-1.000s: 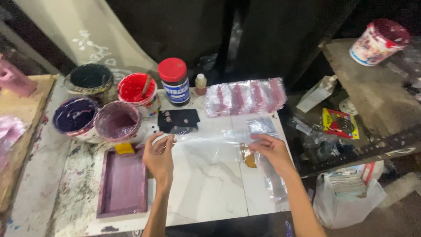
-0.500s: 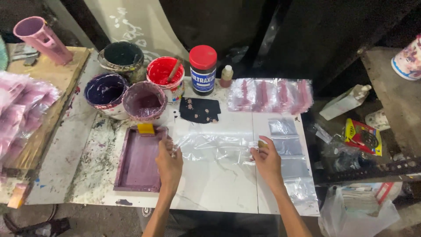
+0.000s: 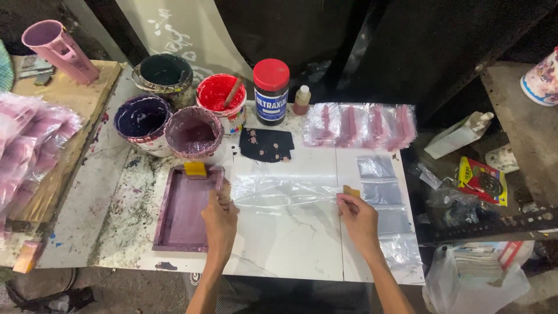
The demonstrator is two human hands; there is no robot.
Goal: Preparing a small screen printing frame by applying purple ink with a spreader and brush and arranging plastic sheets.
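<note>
My left hand (image 3: 220, 216) pinches the left edge of the clear plastic bag (image 3: 285, 192), fingers curled shut on it, and my right hand (image 3: 359, 218) pinches its right edge the same way, so the bag lies stretched flat between them on the white tile (image 3: 290, 238). Half a second ago my hands held the same bag in the same spread; little has changed apart from my view sitting closer. Just left of the bag is the purple tray (image 3: 186, 209). To its right lies a strip of clear empty bags (image 3: 386, 203). Beyond the bag lies a black stencil piece (image 3: 266, 145), then a dark jar with a red lid (image 3: 271, 91), a red paint tub (image 3: 220, 100), and a row of pink-filled packets (image 3: 360, 125).
</note>
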